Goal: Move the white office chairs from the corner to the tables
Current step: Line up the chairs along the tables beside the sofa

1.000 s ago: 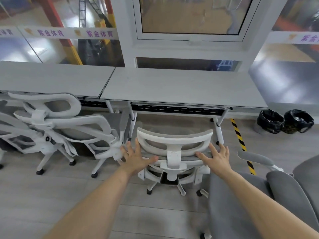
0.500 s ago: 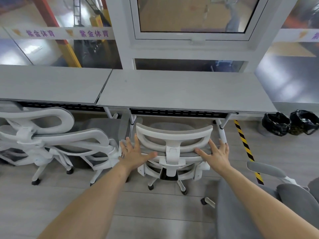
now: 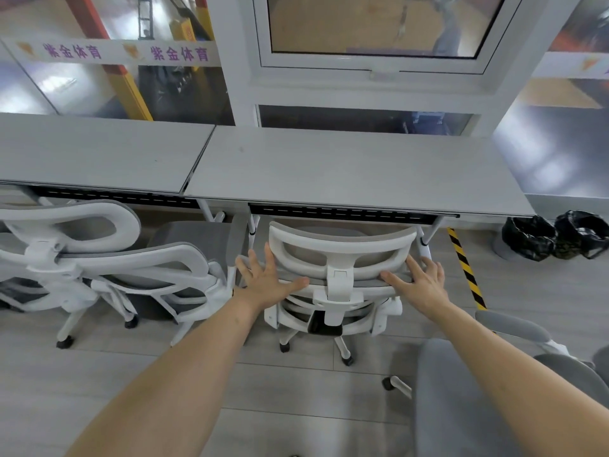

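The white office chair (image 3: pixel 339 282) faced the right desk (image 3: pixel 356 173), its back toward the camera and its headrest running left to right just below the desk edge. The left hand (image 3: pixel 268 282) and right hand (image 3: pixel 420 283) lay flat on its back, fingers spread, gripping nothing. Two desks stood side by side. Two more white chairs (image 3: pixel 99 258) stood left; a grey chair (image 3: pixel 494 390) stood near right. Two black bins (image 3: pixel 557 237) stood far right.
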